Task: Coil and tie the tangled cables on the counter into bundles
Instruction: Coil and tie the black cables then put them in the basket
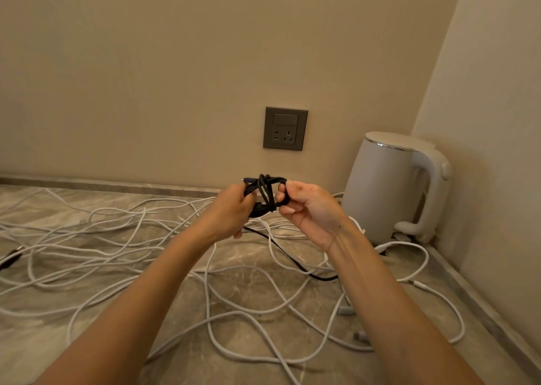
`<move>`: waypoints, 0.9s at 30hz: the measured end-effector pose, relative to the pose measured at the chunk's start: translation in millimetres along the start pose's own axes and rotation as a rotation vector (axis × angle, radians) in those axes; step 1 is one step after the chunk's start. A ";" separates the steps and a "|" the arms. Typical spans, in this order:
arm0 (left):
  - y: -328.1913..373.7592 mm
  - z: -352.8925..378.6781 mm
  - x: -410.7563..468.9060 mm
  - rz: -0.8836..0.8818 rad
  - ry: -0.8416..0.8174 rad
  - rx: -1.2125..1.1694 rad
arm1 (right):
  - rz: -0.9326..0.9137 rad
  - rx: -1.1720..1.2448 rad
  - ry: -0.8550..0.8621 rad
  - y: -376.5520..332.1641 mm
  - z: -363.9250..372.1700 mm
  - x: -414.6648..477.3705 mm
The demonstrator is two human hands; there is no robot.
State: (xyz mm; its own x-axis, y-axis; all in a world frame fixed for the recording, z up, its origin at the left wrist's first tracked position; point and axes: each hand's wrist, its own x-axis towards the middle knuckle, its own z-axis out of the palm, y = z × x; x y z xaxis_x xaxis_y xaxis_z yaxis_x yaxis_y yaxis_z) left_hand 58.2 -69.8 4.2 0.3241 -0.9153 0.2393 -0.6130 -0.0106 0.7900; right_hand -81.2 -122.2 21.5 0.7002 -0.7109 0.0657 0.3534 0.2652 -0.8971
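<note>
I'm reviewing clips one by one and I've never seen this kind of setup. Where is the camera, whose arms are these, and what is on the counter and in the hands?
There is no machine here: the single picture comes from a wide-angle camera worn on a person's head, looking forward and down, so the two bare arms reach in from the bottom. The left hand and right hand both grip a small coiled bundle of black cable, whose loose end trails down to the grey-brown marbled stone counter. Spread over that counter lies a tangle of long white cables, not yet coiled. In the right corner stands a white plastic electric kettle, and a dark grey wall socket sits on the beige wall behind.
</note>
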 end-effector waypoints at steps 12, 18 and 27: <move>8.9 1.1 -9.8 0.431 0.277 0.168 | -0.138 0.155 0.072 1.3 -1.6 0.7; 7.2 4.8 -8.9 0.505 0.392 0.207 | -0.080 0.161 0.018 1.7 -3.3 -0.4; 13.2 8.1 -13.4 0.515 0.368 0.276 | -0.033 0.148 0.016 4.5 -4.3 2.0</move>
State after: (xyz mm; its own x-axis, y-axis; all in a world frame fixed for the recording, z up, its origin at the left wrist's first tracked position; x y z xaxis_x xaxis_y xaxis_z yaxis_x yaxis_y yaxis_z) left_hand 39.9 -60.9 6.9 0.1362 -0.6356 0.7599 -0.8997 0.2418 0.3635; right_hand -80.9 -125.2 15.7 0.6771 -0.7308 0.0865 0.4650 0.3337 -0.8200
